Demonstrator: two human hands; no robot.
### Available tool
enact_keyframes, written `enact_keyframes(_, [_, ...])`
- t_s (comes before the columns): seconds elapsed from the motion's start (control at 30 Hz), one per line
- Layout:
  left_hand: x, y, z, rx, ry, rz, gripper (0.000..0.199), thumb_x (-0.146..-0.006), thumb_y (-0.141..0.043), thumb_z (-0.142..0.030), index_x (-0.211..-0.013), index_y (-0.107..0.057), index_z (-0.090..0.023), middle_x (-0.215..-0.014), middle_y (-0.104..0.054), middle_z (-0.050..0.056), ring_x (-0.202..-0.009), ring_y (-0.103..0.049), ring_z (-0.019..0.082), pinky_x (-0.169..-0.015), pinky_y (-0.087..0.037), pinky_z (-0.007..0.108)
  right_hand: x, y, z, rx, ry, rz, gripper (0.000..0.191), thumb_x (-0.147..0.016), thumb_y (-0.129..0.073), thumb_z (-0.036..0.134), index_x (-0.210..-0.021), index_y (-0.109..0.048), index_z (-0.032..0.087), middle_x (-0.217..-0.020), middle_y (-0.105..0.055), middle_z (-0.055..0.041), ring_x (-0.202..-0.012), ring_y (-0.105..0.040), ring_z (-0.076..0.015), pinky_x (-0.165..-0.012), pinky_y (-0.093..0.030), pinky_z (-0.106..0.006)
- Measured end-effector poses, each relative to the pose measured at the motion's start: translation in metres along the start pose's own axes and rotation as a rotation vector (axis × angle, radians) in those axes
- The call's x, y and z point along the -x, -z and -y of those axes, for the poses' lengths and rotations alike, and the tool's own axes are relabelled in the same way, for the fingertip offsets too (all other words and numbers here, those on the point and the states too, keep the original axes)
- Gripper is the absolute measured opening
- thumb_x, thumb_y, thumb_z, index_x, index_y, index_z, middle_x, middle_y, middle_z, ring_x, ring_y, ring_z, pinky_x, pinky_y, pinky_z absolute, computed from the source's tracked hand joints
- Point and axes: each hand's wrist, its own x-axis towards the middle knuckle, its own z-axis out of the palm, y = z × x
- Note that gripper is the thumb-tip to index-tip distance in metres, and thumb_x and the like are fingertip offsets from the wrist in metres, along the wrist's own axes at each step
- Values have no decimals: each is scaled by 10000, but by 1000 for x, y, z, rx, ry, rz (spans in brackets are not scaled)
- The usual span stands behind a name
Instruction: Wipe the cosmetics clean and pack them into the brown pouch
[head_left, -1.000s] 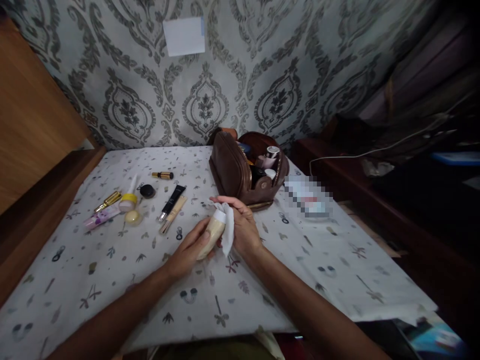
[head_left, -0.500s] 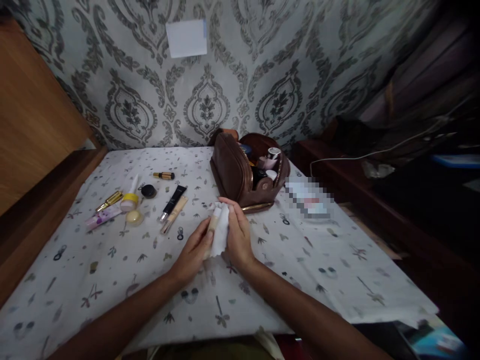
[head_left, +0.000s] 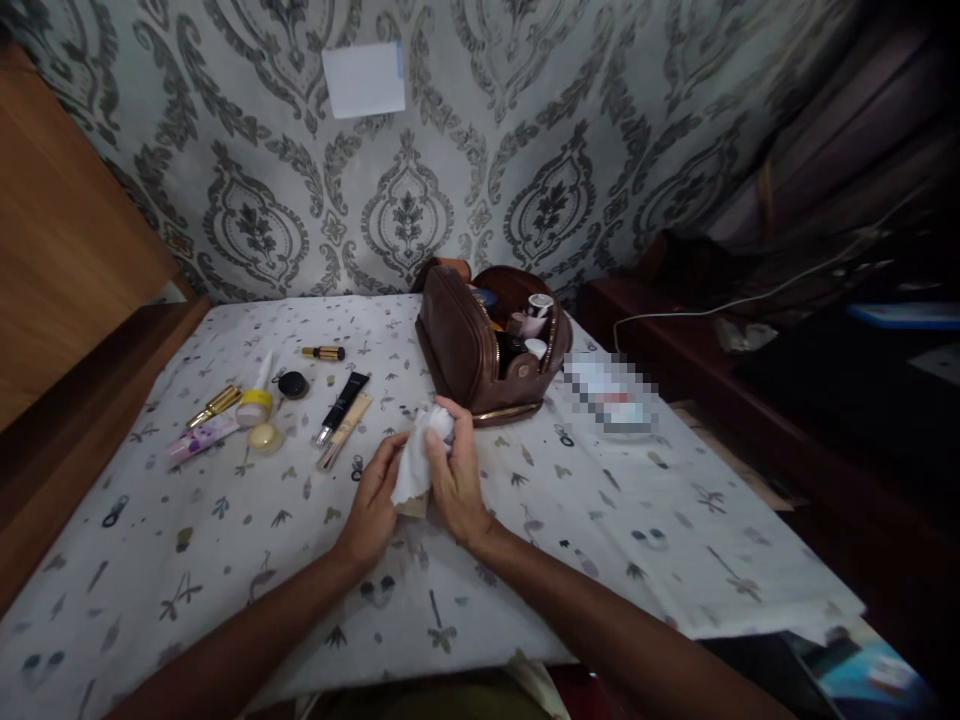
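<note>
My left hand (head_left: pixel 371 510) grips a beige cosmetic tube (head_left: pixel 414 507) from the side; only its flat lower end shows. A white wipe (head_left: pixel 412 468) is draped over the rest of the tube. With thumb and fingers, my right hand (head_left: pixel 461 485) presses the wipe around the tube's upper end. Just beyond my hands stands a brown makeup bag (head_left: pixel 461 335), unzipped, with several containers inside. To the left lie a black tube (head_left: pixel 343 405) and a slim beige tube (head_left: pixel 346 430), side by side.
Further left on the patterned tablecloth (head_left: pixel 247 560) are a black-and-gold lipstick (head_left: pixel 324 353), a black jar (head_left: pixel 293 384), a gold tube (head_left: pixel 214 406), a yellow-lidded container (head_left: pixel 255 405), a cream-coloured jar (head_left: pixel 264 437) and a purple-patterned tube (head_left: pixel 201 440). A pixelated item (head_left: pixel 611 395) lies right of the bag.
My right hand has brought the wipe across the tube's front and over its upper end, hiding most of it. Before, the wipe lay along the tube's right side. The view shifted slightly.
</note>
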Motion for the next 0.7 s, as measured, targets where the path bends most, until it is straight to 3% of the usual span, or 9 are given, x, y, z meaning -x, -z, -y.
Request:
enact_keyframes(0.13, [-2, 4, 3, -46, -13, -102, 282, -866, -583, -397, -1065, -668, -217, -1108, -695, 41, -1126, -604, 221, -1007, -465, 314, -1, -1, -2, 37, 39, 22, 472, -899, -531, 388, -1305, -431, 168, -1252, -523, -128, -1177, -500, -241, -1046, -387, -424])
enact_keyframes(0.2, [-3, 5, 7, -19, 29, -96, 321, -873, -569, -455, -1062, -659, -212, -1072, -698, 44, -1059, -632, 217, -938, -509, 308, -5, 0, -3, 2, -36, 3, 383, -935, -474, 415, -1237, -486, 180, -1130, -587, -96, -1048, -564, -220, -944, -461, -385])
enact_keyframes(0.27, [-4, 3, 10, 82, 136, -64, 375, -884, -536, -516, -1084, -635, -215, -1002, -701, 45, -926, -670, 208, -798, -565, 309, -9, 1, -5, -81, -151, 2, 353, -959, -417, 466, -1158, -527, 196, -908, -608, -39, -821, -591, -183, -750, -511, -320])
enact_keyframes(0.33, [-5, 0, 10, 211, 262, -54, 393, -881, -524, -547, -1072, -610, -214, -898, -693, 41, -777, -683, 198, -643, -581, 303, -11, 0, -9, -180, -265, 15, 367, -958, -397, 515, -1090, -545, 207, -726, -545, 15, -631, -534, -151, -572, -474, -265])
enact_keyframes(0.47, [-5, -3, 5, 294, 350, -116, 375, -866, -550, -549, -1012, -586, -205, -781, -652, 20, -655, -665, 180, -521, -562, 279, -8, -4, -17, -240, -372, 7, 376, -937, -413, 545, -1043, -555, 214, -721, -528, 19, -602, -502, -145, -516, -438, -248])
enact_keyframes(0.6, [-6, 0, 8, 197, 230, -105, 429, -867, -536, -592, -1092, -580, -229, -914, -668, 21, -798, -677, 191, -635, -589, 302, -1, -9, -17, -110, -262, -26, 319, -938, -414, 485, -1021, -552, 210, -908, -590, -36, -823, -556, -178, -709, -484, -287])
enact_keyframes(0.7, [-9, 7, 16, 75, 69, -124, 472, -895, -474, -614, -1160, -576, -237, -1114, -660, 44, -1026, -639, 204, -860, -553, 322, 5, -11, -13, -45, -160, 63, 268, -965, -349, 418, -918, -513, 211, -815, -571, -20, -768, -546, -172, -722, -474, -295])
